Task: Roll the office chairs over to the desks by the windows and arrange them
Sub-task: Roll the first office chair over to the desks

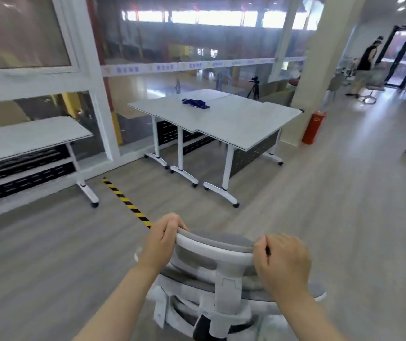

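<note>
Head view: writing on the white band [197,66] across the windows [197,45], too blurred to read. Near centre, a grey-and-white chair [218,274], seen from behind, headrest running left to right, front facing far toward the desks [224,114]. Left hand [163,238] curled round the headrest's left end; right hand [283,262] gripping its right end. Desks by the windows, well apart from the chair, a blue cloth [196,104] on top. Another desk [24,139] far left. Grey wood-look floor [320,217], striped tape [128,201], red box [313,127] beside a pillar [320,70].
</note>
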A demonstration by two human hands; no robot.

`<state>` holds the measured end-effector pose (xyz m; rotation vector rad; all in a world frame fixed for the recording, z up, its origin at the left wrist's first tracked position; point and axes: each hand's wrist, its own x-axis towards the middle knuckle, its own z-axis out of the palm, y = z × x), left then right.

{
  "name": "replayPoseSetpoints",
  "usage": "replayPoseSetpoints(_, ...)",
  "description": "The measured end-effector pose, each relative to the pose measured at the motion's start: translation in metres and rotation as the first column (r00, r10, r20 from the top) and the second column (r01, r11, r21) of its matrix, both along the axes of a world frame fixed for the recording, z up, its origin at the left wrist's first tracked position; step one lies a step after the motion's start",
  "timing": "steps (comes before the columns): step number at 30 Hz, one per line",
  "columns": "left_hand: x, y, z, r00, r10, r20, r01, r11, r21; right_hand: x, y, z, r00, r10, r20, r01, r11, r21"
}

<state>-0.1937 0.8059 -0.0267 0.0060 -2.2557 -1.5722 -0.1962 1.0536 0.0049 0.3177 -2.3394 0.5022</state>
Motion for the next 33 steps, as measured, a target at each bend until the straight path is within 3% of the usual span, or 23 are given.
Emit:
replayPoseSetpoints(4,0.032,-0.098,0.004,0.987,0.160,0.027,-0.160,0.987,0.001,-0.015,-0.097,-0.004,0.978,0.203,0.053,-0.207,0.977,0.060)
replayPoseSetpoints(14,0.152,-0.310,0.028,0.811,0.563,0.160,-0.506,0.812,-0.290,-0.001,-0.348,0.002,0.808,0.567,0.161,-0.588,0.792,0.166)
replayPoseSetpoints(19,0.212,-0.382,0.038,0.683,0.718,0.139,-0.603,0.660,-0.449,0.019,-0.463,0.008,0.614,0.753,0.235,-0.789,0.597,0.149)
replayPoseSetpoints(23,0.257,-0.429,0.034,0.593,0.802,0.068,-0.677,0.543,-0.498,0.036,-0.549,0.016,0.406,0.857,0.317,-0.912,0.359,0.197)
replayPoseSetpoints(28,0.302,-0.481,0.031,0.412,0.908,0.076,-0.763,0.389,-0.517,0.061,-0.653,0.019,0.224,0.904,0.363,-0.951,0.120,0.286)
replayPoseSetpoints(33,0.346,-0.538,0.032,0.205,0.969,0.135,-0.810,0.245,-0.532,0.099,-0.756,0.016,0.082,0.935,0.344,-0.948,-0.033,0.317)
